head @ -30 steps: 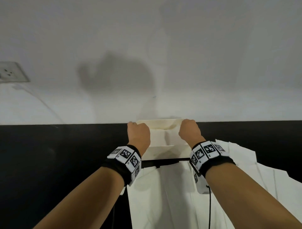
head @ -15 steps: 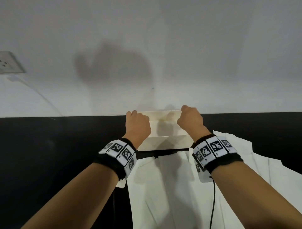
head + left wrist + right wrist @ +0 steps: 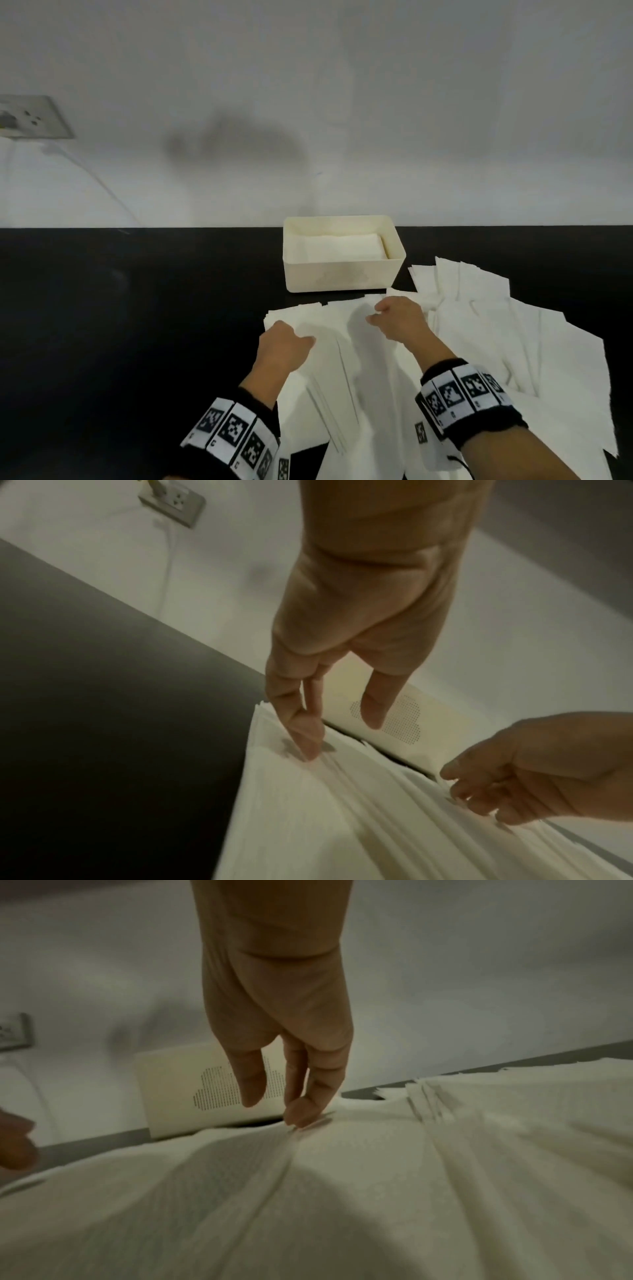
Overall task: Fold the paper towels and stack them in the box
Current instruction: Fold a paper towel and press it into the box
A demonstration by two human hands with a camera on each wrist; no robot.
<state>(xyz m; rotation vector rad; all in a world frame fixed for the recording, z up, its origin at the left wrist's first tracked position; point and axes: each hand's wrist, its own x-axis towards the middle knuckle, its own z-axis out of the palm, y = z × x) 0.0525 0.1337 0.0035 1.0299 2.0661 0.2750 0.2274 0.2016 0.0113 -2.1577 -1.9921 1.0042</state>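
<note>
While both my hands sit at the far edge of the paper towel stack (image 3: 342, 359), the box (image 3: 342, 279) stands just beyond it against the wall, already holding a folded towel (image 3: 342, 248) lying flat inside. My left hand (image 3: 282, 347) has its fingers extended downward, and the fingertips (image 3: 308, 739) press onto the top sheet near its far left corner; nothing is curled round the paper yet. My right hand (image 3: 399, 323) comes down the same way near the far right corner, fingertips (image 3: 303, 1112) touching the sheet, which puckers into a small ridge beneath them, thumb hanging free beside them.

These towels look thin, soft and nearly weightless (the creases under so light a touch say as much), so I judge they will drag, wrinkle or tear at the edge if I pull hard. The layers lie fanned and offset, which should help me separate one sheet. I would take hold at the two far corners, pinching only the top layer between thumb and forefinger, and lift evenly so the sheet does not sag in the middle. More loose towels (image 3: 513, 342) spread to the right on the black table (image 3: 120, 325), still unfolded.
</note>
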